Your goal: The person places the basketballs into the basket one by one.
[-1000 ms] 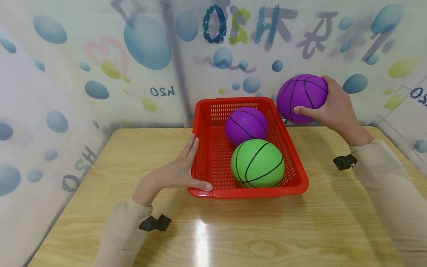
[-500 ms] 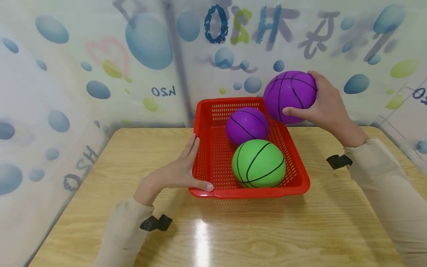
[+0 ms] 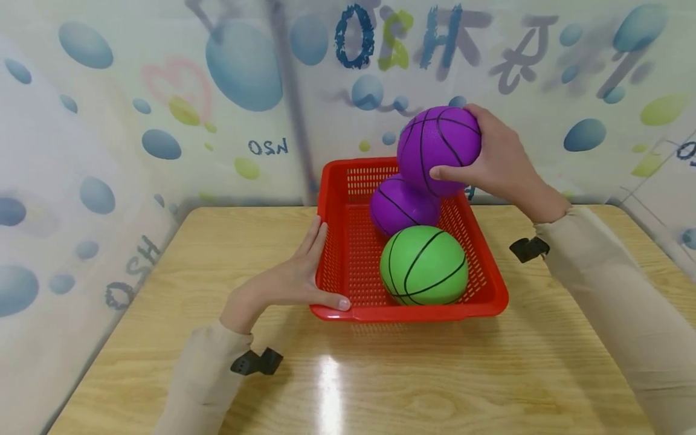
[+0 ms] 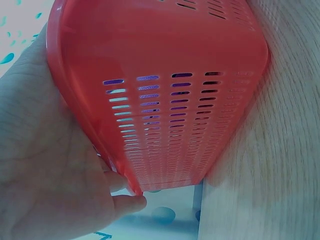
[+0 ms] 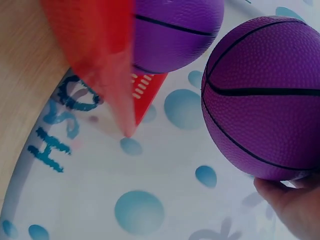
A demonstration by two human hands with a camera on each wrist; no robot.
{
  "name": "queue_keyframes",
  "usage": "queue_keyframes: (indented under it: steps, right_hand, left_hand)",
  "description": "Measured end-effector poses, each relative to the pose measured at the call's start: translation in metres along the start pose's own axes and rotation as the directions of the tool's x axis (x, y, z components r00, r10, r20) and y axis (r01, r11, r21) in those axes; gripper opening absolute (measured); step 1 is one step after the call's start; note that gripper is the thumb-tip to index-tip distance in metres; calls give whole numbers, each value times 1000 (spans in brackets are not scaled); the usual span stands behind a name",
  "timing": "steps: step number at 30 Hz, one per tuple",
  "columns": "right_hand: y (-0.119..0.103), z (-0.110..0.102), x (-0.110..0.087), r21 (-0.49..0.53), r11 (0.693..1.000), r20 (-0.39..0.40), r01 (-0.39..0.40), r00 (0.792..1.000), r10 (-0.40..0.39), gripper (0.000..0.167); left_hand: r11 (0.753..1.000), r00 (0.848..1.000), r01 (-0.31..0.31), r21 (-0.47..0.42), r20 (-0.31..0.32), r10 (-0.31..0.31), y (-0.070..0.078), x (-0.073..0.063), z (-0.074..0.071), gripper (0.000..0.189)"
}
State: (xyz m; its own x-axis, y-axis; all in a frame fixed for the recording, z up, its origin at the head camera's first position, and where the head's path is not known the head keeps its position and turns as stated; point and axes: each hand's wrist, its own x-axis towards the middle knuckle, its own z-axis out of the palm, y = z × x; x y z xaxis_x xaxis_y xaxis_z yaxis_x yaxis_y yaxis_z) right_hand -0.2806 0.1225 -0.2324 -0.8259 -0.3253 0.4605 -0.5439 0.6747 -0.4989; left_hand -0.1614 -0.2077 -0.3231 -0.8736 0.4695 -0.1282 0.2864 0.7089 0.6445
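In the head view, a red perforated plastic basket (image 3: 348,313) stands on the table. Inside it lie a purple ball (image 3: 397,208) with black basketball lines and, nearer the front, a green ball (image 3: 424,266) of the same style. My right hand (image 3: 502,160) grips another purple ball (image 3: 435,142) from its right side, above the basket's back right part. A gap separates the two purple balls in the right wrist view. My left hand (image 3: 293,278) rests on the basket's front left corner, its thumb along the front rim and straight fingers against the left side.
The wooden table (image 3: 239,241) runs back to a wall (image 3: 244,169) printed with blue and green drops and letters. Another wall rises along the left. Each wrist carries a small black device (image 3: 257,362).
My right hand has carried the purple ball leftward, from beyond the basket's right rim to over its back part. The left hand and the basket have hardly moved.
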Motion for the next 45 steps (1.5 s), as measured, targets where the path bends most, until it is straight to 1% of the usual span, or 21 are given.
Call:
queue_keyframes:
  steps: [4, 8, 12, 17, 19, 22, 26, 29, 32, 36, 45]
  right_hand:
    - [-10, 4, 20, -23, 999, 36, 29, 999, -28, 96]
    - [-16, 6, 39, -53, 998, 81, 32, 996, -28, 96]
    - [-19, 15, 57, -75, 997, 126, -5, 992, 15, 102]
    - [-13, 34, 72, -54, 995, 155, -89, 983, 96, 111]
    - [-9, 40, 73, -43, 991, 149, -126, 980, 131, 113]
    - [-3, 45, 73, -27, 986, 120, -162, 979, 164, 113]
    - [0, 49, 72, 17, 984, 88, -175, 981, 173, 111]
    - [-1, 55, 73, 22, 988, 89, -151, 985, 149, 109]
    - [-4, 60, 73, 2, 992, 105, -129, 986, 128, 109]
    - [-9, 63, 73, -18, 993, 129, -118, 984, 120, 113]
    - [-11, 56, 68, -64, 996, 147, -58, 987, 67, 106]
  left_hand:
    - [1000, 1000, 5, -10, 0, -5, 1, 0, -2, 133]
    - [1000, 1000, -2, -9, 3, 2, 3, 2, -1, 133]
    - [1000, 1000, 5, -9, 7, -5, 4, 2, -1, 134]
    - [1000, 1000, 10, -23, 7, -10, 3, 2, 0, 133]
    - [1000, 1000, 12, -23, 10, -12, 3, 2, 1, 133]
    - [1000, 1000, 14, -22, 23, -13, 3, 3, 4, 133]
    - [1000, 1000, 10, -19, 25, -10, 4, 3, 4, 133]
    - [1000, 1000, 9, -17, 13, -9, 4, 2, 3, 133]
    - [1000, 1000, 9, -10, 6, -9, 3, 0, 1, 133]
    - [1000, 1000, 14, -7, 6, -14, 1, -3, -1, 133]
    - [1000, 1000, 8, -1, 10, -8, 0, -1, -2, 132]
